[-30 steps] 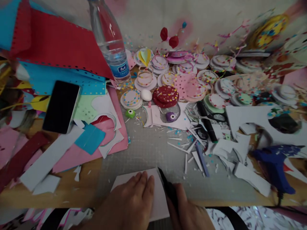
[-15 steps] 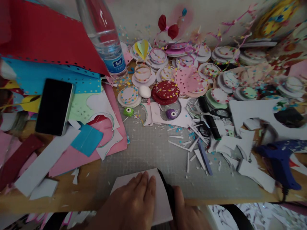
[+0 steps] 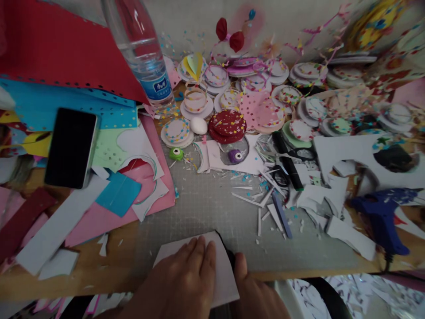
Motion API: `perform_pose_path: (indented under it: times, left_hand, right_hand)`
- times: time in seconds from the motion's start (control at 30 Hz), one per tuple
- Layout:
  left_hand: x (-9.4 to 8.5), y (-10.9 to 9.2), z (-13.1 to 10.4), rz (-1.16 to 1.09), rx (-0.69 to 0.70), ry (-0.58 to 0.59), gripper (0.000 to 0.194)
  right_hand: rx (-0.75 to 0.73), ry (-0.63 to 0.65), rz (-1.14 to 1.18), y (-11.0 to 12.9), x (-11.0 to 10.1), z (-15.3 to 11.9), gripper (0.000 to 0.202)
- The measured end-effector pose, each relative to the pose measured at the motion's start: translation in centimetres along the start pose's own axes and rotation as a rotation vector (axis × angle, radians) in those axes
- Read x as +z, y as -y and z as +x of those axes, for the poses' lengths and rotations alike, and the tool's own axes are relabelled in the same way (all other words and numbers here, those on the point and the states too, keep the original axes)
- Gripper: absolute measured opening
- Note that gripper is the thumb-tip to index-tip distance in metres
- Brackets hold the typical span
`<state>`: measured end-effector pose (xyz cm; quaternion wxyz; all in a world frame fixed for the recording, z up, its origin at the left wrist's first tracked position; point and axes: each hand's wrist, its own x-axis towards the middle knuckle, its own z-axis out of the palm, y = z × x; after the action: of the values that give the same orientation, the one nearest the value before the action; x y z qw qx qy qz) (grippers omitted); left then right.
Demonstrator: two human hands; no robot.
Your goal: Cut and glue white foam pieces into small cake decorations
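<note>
A sheet of white paper (image 3: pixel 223 277) lies tilted at the front edge of the grey cutting mat (image 3: pixel 206 199). My left hand (image 3: pixel 186 270) presses on it, palm down, fingers stretched flat and close together. Along the paper's right edge shows a black tool (image 3: pixel 229 257), mostly hidden beneath the sheet; its kind I cannot make out. My right hand (image 3: pixel 257 290) is closed around that tool, thumb uppermost, at the mat's front edge. Paper strips (image 3: pixel 282 215) and small scraps lie on the mat beyond.
A water bottle (image 3: pixel 159 86), small decorated paper hats (image 3: pixel 177 132), and green (image 3: pixel 176 153) and purple (image 3: pixel 235 156) punches stand toward the back. At left are a phone (image 3: pixel 71 148) and coloured sheets (image 3: pixel 116 195). Scissors (image 3: pixel 300 153) and a blue glue gun (image 3: pixel 381 217) lie to the right.
The black tool has slipped further under the paper, so less of it shows. My right hand has moved slightly left, closer to the sheet; my left hand stays put.
</note>
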<state>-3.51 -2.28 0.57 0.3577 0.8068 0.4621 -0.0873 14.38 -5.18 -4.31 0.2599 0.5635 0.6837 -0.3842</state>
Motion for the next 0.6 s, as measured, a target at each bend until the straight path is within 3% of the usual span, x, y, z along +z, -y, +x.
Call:
perform_pose_path:
  times: [0.13, 0.33, 0.47, 0.53, 0.6]
  left_hand:
    - [-0.1, -0.2, 0.3, 0.004, -0.025, 0.012, 0.055]
    - [-2.5, -0.2, 0.4, -0.063, -0.069, 0.070, 0.056]
    - [-4.7, 1.0, -0.6, -0.208, -0.093, -0.074, 0.035]
    - [-5.2, 1.7, -1.0, -0.321, -0.158, -0.217, 0.025]
    - [-4.9, 2.3, -1.1, -0.525, -0.310, -0.413, 0.022]
  right_hand:
    - [-0.003, -0.019, -0.007, 0.5, -0.3, 0.0, 0.058]
    - [-0.043, -0.278, 0.081, -0.6, 1.6, -0.1, 0.033]
    - [-0.120, -0.363, 0.162, -1.8, 2.7, -0.2, 0.029]
    - [-0.129, -0.387, 0.162, -2.4, 2.8, -0.2, 0.033]
    - [-0.156, -0.418, 0.233, -3.2, 2.5, -0.2, 0.035]
